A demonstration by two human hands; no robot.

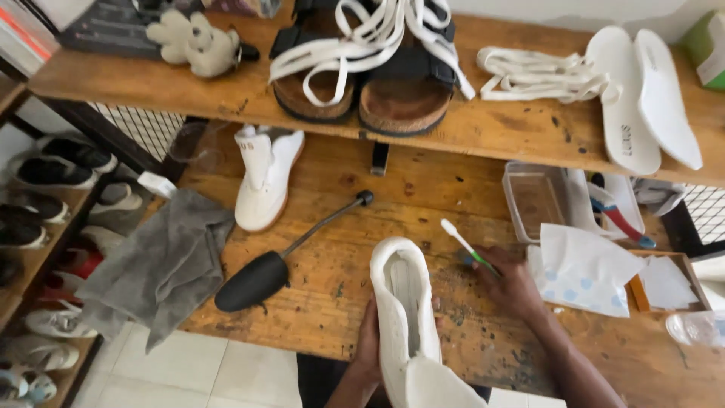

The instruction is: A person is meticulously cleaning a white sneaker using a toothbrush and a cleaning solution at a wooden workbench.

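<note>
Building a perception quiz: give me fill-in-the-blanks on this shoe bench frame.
1. The left hand holds a white ____ from below.
2. The right hand holds a ____ with a green and white handle.
3. The black shoe tree lies on the workbench beside a grey ____.
4. On the upper shelf, two white insoles lie to the right of a pair of brown ____.

Missing words: shoe; toothbrush; cloth; sandals

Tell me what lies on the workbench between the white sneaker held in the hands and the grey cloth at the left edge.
In the head view, a black shoe tree with a long metal rod lies on the workbench between the held white sneaker and the grey cloth.
</note>
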